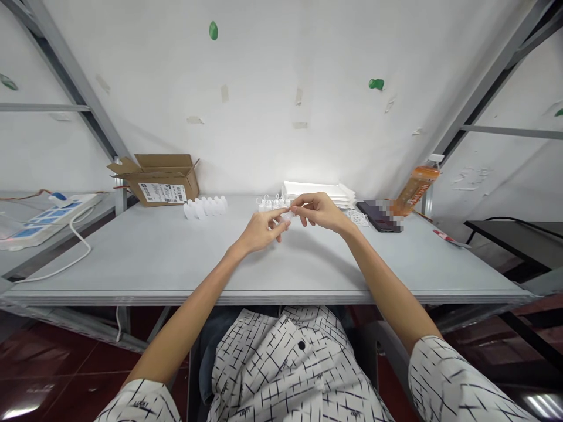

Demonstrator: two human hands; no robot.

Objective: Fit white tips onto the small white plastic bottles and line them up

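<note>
Over the middle of the table, my left hand (pixel 262 231) grips a small translucent white plastic piece (pixel 288 216) between thumb and fingers. My right hand (pixel 322 211) meets it from the other side, its thumb and fingertips pinched at the top of the same piece. Whatever else the right fingertips hold is too small to make out. Just behind the hands stands a group of small white pieces with thin loops on top (pixel 270 203), partly covered by my fingers. To the left, several translucent white plastic pieces (pixel 205 207) stand close together in a row.
An open cardboard box (pixel 163 183) sits at the back left. White flat packets (pixel 316 190) are stacked by the wall, with tiny white parts (pixel 358 218) nearby. A phone (pixel 380 215) and an orange drink bottle (pixel 417 186) are at right. A power strip (pixel 48 221) lies far left.
</note>
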